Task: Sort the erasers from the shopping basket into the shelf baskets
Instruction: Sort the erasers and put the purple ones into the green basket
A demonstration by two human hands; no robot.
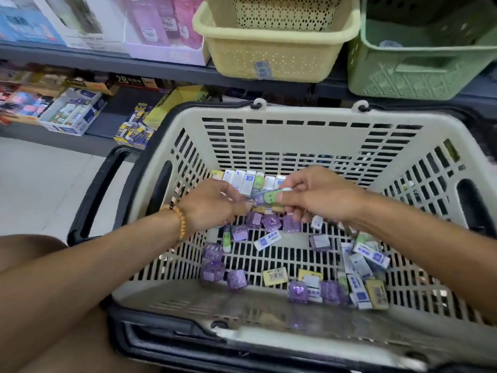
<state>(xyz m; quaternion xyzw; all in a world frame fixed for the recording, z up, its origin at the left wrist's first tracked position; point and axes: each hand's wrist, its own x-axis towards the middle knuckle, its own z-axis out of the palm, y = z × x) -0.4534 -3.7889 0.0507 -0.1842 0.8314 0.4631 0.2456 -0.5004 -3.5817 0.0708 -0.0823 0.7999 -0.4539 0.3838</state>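
My right hand [317, 196] pinched a green eraser [269, 197] over the shopping basket [304, 135]; my left hand [215, 204] curled at its other end. Most erasers lay unsorted inside; the yellow basket [271, 59] and green basket [419, 74] looked barely filled.

Bare forearms, no sleeves, tan beaded bracelet [180, 221] on left wrist
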